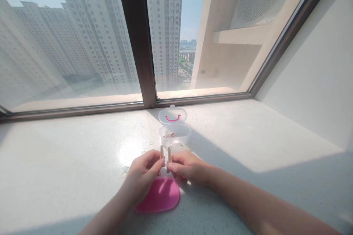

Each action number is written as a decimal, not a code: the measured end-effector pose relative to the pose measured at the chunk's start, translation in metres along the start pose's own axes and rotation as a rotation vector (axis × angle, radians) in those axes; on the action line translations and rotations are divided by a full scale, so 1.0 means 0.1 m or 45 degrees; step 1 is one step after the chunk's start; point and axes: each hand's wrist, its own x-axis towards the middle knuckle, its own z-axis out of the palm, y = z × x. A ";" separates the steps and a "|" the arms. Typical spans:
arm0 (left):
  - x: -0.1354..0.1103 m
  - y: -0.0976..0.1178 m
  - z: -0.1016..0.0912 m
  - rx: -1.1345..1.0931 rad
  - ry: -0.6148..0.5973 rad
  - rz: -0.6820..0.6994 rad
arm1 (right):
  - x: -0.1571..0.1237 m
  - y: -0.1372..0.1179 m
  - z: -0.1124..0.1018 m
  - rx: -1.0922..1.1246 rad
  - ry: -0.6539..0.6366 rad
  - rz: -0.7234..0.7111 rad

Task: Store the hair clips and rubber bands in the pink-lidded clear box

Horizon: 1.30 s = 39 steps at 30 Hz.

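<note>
Left hand [143,176]: fingers pinch one small peg [161,153] upright.
Right hand [187,167]: fingers pinch second peg [169,154].
Tip: keep both level above pink pad [160,196], near box [175,134].

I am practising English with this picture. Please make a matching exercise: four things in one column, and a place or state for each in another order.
Things:
1. clear box
2. pink pad
3. left hand
4. small elastic rings

Descriptions:
A. lies flat under the hands
B. scattered loose on the sill
C. lid open, near the window frame
D. pinches a small wooden clip

Pairs: 1-C, 2-A, 3-D, 4-B
</note>
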 end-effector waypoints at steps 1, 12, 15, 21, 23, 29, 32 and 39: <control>0.00 -0.01 0.00 0.008 0.006 0.005 | 0.00 0.00 0.00 -0.003 0.002 -0.006; -0.01 -0.01 0.01 0.094 0.067 0.077 | 0.01 0.01 0.00 -0.042 -0.005 -0.006; -0.01 -0.01 0.01 0.098 0.067 0.078 | 0.01 0.02 0.00 -0.042 -0.010 -0.013; -0.01 -0.01 0.01 0.081 0.059 0.070 | 0.01 0.03 0.00 -0.043 0.001 -0.030; -0.01 0.00 0.01 0.089 0.076 0.098 | 0.01 0.04 -0.01 -0.037 -0.021 -0.057; -0.01 0.00 0.02 0.124 0.114 0.172 | 0.02 0.08 -0.02 -0.018 -0.041 -0.104; -0.01 0.00 0.02 0.130 0.112 0.178 | 0.02 0.08 -0.02 -0.015 -0.041 -0.105; -0.01 0.02 0.02 0.098 0.118 0.132 | 0.01 0.06 -0.01 -0.007 -0.045 -0.113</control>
